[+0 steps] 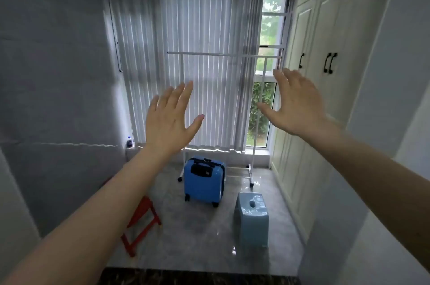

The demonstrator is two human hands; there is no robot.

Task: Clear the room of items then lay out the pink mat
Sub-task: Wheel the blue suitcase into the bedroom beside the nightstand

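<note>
Blue hard plastic marks the suitcase (pixel 204 181), which stands upright on its wheels on the grey glossy floor (pixel 197 238), well below and beyond both raised hands and touching neither. Just behind it stands a white clothes rail (pixel 223 54), its top bar crossing in front of the pale vertical blinds (pixel 186 52) at about the height of the right fingertips. A light blue stool (pixel 253 219) sits on the floor near the suitcase, to its right and closer to the camera, and a red folding stool (pixel 139 224) rests at the left, partly hidden by the left forearm. The left hand (pixel 168 121) is held up at the end of an outstretched arm, back toward the camera, fingers (pixel 179 96) straight and slightly spread, thumb out to the right, holding nothing. The right hand (pixel 295 103) is raised a little higher, also back toward the camera, fingers extended and loosely apart, thumb pointing left, empty as well. The two hands are well apart from each other. Cream wardrobe doors (pixel 325 28) with black handles line the right wall. No pink mat shows in this view.
</note>
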